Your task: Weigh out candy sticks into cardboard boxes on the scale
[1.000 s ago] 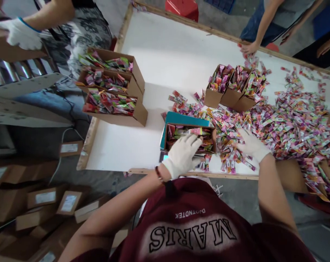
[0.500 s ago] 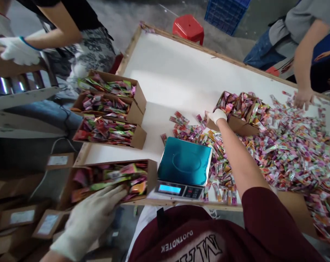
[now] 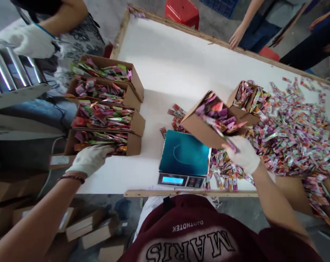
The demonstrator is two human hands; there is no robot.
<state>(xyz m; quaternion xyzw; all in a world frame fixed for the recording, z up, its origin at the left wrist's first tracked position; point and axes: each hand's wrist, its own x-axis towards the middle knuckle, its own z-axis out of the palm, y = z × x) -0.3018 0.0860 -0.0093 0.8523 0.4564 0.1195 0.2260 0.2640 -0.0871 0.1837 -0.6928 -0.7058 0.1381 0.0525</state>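
My gloved right hand (image 3: pixel 243 154) grips the near end of a cardboard box (image 3: pixel 201 127) filled with small colourful packets. That box is tilted and lifted, just beyond the right edge of the blue-topped digital scale (image 3: pixel 185 153). On the left, my gloved left hand (image 3: pixel 92 159) rests on the near side of another packet-filled box (image 3: pixel 133 143), the nearest of a row, its fingertips at the rim. Whether those fingers grip the wall is hard to make out. Several loose packets (image 3: pixel 285 145) lie heaped to the right.
More filled boxes (image 3: pixel 136 123) line the table's left edge. Two filled boxes (image 3: pixel 236 98) stand behind the lifted one. A roller conveyor (image 3: pixel 13 69) and a person's gloved hand (image 3: pixel 28 40) are at far left. A co-worker's hand (image 3: pixel 237 36) touches the far edge.
My right hand has lifted one box from its group and brought it toward the scale. My left hand and the near left box have moved away from me, against the row.
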